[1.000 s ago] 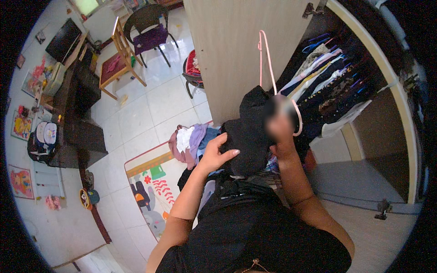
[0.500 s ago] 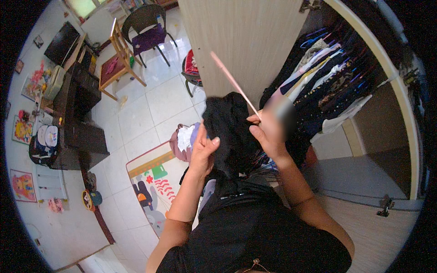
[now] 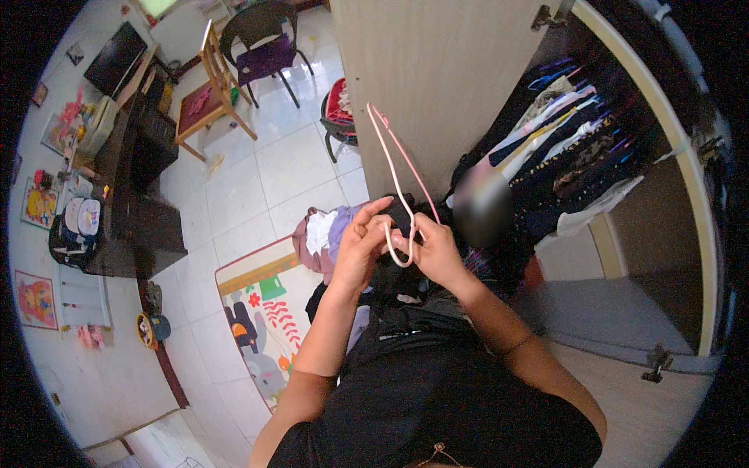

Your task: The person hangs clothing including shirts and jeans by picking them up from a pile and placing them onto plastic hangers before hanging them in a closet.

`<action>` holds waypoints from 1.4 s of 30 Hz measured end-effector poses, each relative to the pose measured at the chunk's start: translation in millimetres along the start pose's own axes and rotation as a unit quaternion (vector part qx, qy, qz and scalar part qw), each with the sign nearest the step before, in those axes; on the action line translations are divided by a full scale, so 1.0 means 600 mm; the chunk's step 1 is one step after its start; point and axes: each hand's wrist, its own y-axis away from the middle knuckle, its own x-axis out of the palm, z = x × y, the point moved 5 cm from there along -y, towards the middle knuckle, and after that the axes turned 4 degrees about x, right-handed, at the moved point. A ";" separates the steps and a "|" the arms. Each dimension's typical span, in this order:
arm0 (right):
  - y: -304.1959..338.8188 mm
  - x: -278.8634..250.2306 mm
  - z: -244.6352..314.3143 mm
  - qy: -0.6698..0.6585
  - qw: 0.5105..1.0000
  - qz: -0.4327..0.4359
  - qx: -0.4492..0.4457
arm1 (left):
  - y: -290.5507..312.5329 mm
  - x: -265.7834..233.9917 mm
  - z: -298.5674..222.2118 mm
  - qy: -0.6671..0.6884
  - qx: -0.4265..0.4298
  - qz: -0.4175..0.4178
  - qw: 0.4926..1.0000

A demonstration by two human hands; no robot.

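Holding: a pink clothes hanger (image 3: 399, 175) is gripped at its lower end by both hands, near the middle of the scene.
Left hand (image 3: 360, 248): fingers are curled around the hanger's hook.
Right hand (image 3: 434, 251): fingers are closed on the same end, touching the left hand.
Dark garment (image 3: 406, 214): partly hidden just behind the hands.
Wardrobe (image 3: 577, 156): open at far right, hung with clothes.
Clothes pile (image 3: 320, 234): lying left of the hands, beside a patterned mat (image 3: 257, 312).

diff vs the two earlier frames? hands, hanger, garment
Both hands came together: the left hand rose to join the right hand on the thin pink wire hanger, now tipped upright. The black garment dropped lower behind the hands. The pile of clothes and wooden wardrobe door unchanged.
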 end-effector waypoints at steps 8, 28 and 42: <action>0.000 -0.027 -0.009 -0.005 0.991 -0.095 -0.092 | 0.005 -0.029 0.009 -0.581 0.156 -0.088 0.794; 0.043 -0.130 -0.053 0.102 0.984 -0.060 0.131 | -0.067 -0.156 0.021 -0.384 0.044 -0.199 0.901; 0.049 -0.011 -0.082 -0.181 0.982 -0.017 0.048 | -0.087 -0.053 -0.025 -0.439 0.226 -0.233 0.838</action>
